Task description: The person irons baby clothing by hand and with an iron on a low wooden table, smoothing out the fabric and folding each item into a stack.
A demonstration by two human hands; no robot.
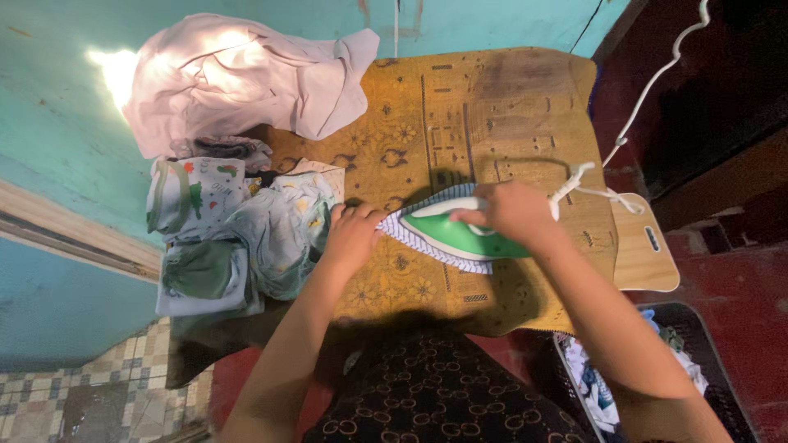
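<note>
My right hand [510, 212] grips the handle of a green and white iron [460, 231] that rests on a small blue-and-white striped garment [439, 250]. The garment lies on a yellow patterned ironing board [484, 107]. My left hand [355, 234] presses down on the left end of the striped garment, fingers curled over its edge. The iron's white cord [648, 86] runs up and away to the right.
A pile of small printed clothes [226, 234] sits on the board's left end, with a pale pink garment [238, 78] behind it. A wooden rest plate [644, 242] sticks out at the right. A dark basket of clothes [657, 377] stands at the lower right. Turquoise wall on the left.
</note>
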